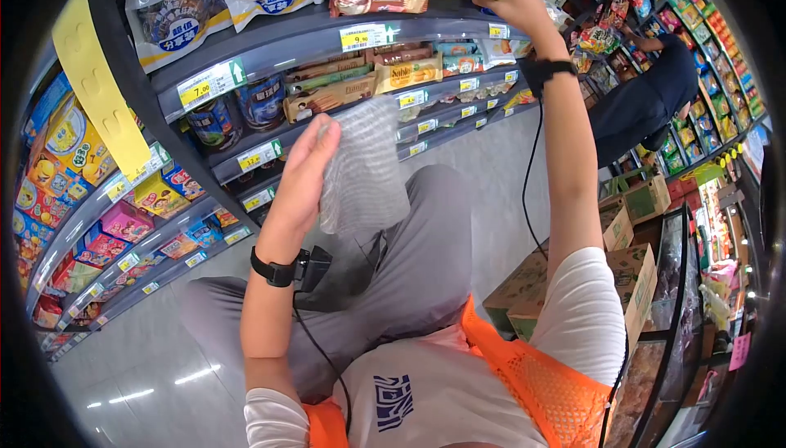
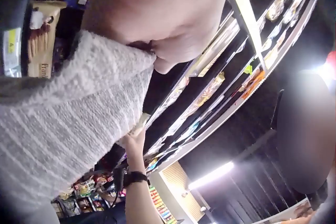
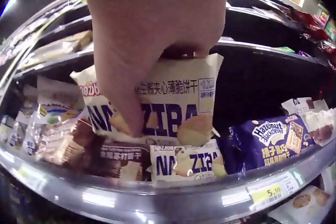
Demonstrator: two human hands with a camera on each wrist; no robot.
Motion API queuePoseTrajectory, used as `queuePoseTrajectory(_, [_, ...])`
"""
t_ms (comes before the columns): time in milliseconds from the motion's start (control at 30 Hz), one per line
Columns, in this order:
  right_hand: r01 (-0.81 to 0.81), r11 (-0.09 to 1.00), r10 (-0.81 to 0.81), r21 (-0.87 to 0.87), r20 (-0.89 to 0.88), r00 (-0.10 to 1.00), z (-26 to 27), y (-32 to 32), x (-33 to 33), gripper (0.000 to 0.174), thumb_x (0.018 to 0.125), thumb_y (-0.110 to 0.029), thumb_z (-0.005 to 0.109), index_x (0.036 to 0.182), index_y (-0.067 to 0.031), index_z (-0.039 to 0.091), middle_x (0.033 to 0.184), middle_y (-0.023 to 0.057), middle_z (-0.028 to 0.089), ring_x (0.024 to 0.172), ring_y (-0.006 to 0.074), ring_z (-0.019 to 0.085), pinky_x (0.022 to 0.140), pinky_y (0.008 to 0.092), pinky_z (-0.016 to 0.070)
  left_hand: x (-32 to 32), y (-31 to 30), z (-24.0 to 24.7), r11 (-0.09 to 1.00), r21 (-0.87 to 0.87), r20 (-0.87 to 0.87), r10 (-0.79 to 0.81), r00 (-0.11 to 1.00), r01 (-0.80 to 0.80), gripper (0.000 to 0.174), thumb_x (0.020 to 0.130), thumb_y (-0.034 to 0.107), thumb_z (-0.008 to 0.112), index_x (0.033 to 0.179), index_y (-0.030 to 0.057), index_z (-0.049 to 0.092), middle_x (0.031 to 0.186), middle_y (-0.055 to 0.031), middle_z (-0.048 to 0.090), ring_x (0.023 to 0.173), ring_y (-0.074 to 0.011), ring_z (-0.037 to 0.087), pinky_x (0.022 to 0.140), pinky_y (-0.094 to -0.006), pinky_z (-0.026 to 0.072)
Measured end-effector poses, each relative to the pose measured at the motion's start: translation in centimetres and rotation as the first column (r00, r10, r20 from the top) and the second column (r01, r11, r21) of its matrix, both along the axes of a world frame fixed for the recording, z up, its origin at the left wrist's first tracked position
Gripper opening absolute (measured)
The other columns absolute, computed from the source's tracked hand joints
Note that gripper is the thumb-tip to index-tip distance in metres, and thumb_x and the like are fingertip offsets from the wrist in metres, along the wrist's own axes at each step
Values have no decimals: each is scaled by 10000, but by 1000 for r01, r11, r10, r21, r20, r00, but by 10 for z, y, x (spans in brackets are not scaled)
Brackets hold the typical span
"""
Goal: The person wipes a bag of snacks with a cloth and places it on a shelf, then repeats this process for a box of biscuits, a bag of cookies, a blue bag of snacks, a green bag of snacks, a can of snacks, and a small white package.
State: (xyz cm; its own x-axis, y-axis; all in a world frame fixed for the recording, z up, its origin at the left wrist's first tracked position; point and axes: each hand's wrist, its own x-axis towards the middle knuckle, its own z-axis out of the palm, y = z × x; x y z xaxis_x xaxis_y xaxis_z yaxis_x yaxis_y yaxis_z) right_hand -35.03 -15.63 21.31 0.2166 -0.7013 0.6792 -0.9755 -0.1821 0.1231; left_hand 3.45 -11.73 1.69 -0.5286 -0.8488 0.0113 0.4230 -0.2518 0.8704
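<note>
Cloth (image 1: 364, 168), grey and ribbed, is hanging just off the middle of the head view towards eleven o'clock. The left hand (image 1: 304, 165) is gripping its edge at ten o'clock, the thumb lying outside and the other fingers mostly hidden. At one o'clock the right hand (image 1: 517, 2) is clamping thumb and fingers on a cream NAZIBA cracker packet (image 3: 181, 95), holding it upright over the shelf (image 1: 295, 45).

In the right wrist view a second NAZIBA packet (image 3: 187, 162) is sitting at six o'clock, partly behind the shelf lip; whether the two are touching cannot be told. A brown soda-biscuit packet (image 3: 123, 161) is leaning at seven o'clock, a blue Hazelnut packet (image 3: 275, 142) is lying at four, and a 5.50 price label (image 3: 273, 191) is showing below it.

Slipping looks like the main risk: the grip is catching only the packet's upper part, so a loosening thumb could drop it onto its twin or over the lip. Squeezing too hard could crack the thin biscuits. Swinging the packet sideways could knock its neighbours, and the cloth's loose end could brush the yellow Sable packet (image 1: 409, 74) at twelve o'clock on the tier below. A black cable (image 1: 528, 174) is trailing from the right wrist and could snag on the cardboard boxes (image 1: 630, 284) at four o'clock.

Farther off, at two o'clock, another person (image 1: 647, 96) in dark clothing is reaching towards bagged goods.
</note>
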Motion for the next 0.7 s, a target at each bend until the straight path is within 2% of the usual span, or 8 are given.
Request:
queuePoseTrajectory(33, [-49, 997, 54, -60, 86, 995, -3, 12, 9, 627, 682, -226, 855, 1230, -50, 606, 1085, 166, 642, 1062, 405, 597, 869, 477, 492, -2, -4, 0, 997, 60, -31, 41, 999, -39, 488, 1054, 356, 594, 1378, -3, 537, 1353, -37, 570, 1291, -115, 467, 1116, -292, 333])
queuePoseTrajectory(133, [157, 978, -107, -141, 309, 945, -30, 40, 4, 800, 708, -452, 903, 1294, -30, 558, 1162, 194, 708, 1012, 398, 696, 922, 442, 546, 1, -15, -5, 999, 47, -108, 25, 994, -20, 499, 1058, 359, 581, 1404, 7, 514, 1350, -65, 590, 1274, -146, 517, 1100, -306, 377])
queuePoseTrajectory(167, [193, 965, -141, -175, 275, 951, -38, 46, -3, 730, 753, -433, 896, 1239, -25, 535, 1050, 136, 744, 909, 318, 729, 863, 410, 565, 0, -15, -5, 997, 72, -153, 23, 988, -12, 467, 1062, 351, 573, 1383, 15, 523, 1330, -66, 600, 1249, -151, 540, 1082, -309, 399])
queuePoseTrajectory(333, [-196, 956, 294, -220, 754, 587, -81, 75, 40, 676, 776, -247, 900, 1273, 15, 523, 1142, 124, 709, 1013, 140, 669, 887, 312, 544, -2, -4, 16, 988, 113, -290, 130, 948, -101, 280, 1084, 304, 529, 1219, 60, 561, 1202, -52, 646, 1101, -152, 633, 962, -314, 501])
queuePoseTrajectory(467, [21, 1000, -18, -1, 455, 891, -69, 77, 115, 596, 783, -289, 864, 1277, -79, 606, 1153, 103, 705, 1046, 229, 705, 880, 369, 555, -2, -1, 22, 988, 81, -274, 150, 950, -133, 206, 1092, 285, 514, 1119, 85, 553, 1097, -22, 646, 1025, -119, 631, 915, -311, 511])
queuePoseTrajectory(500, [55, 994, -25, -93, 302, 953, -69, 63, 109, 603, 791, -308, 859, 1290, -89, 600, 1176, 109, 695, 1049, 253, 700, 871, 365, 548, -2, -1, 22, 987, 70, -272, 155, 950, -141, 206, 1092, 286, 515, 1120, 86, 553, 1082, -19, 643, 1010, -114, 629, 904, -312, 513])
queuePoseTrajectory(567, [105, 970, -108, -221, 0, 994, -58, 32, 98, 618, 780, -340, 857, 1287, -99, 600, 1158, 108, 695, 1052, 329, 681, 857, 383, 545, -2, 1, 22, 987, 60, -274, 157, 949, -146, 205, 1092, 288, 517, 1119, 89, 554, 1067, -15, 637, 989, -108, 623, 891, -310, 513])
queuePoseTrajectory(700, [61, 971, -95, -230, -139, 986, -41, 15, 113, 546, 712, -140, 749, 1237, -78, 615, 1158, 113, 652, 1091, 331, 610, 881, 437, 500, 1, -1, 24, 990, 54, -296, 143, 945, -133, 205, 1091, 293, 520, 1110, 92, 554, 1079, -14, 631, 997, -103, 612, 900, -302, 500])
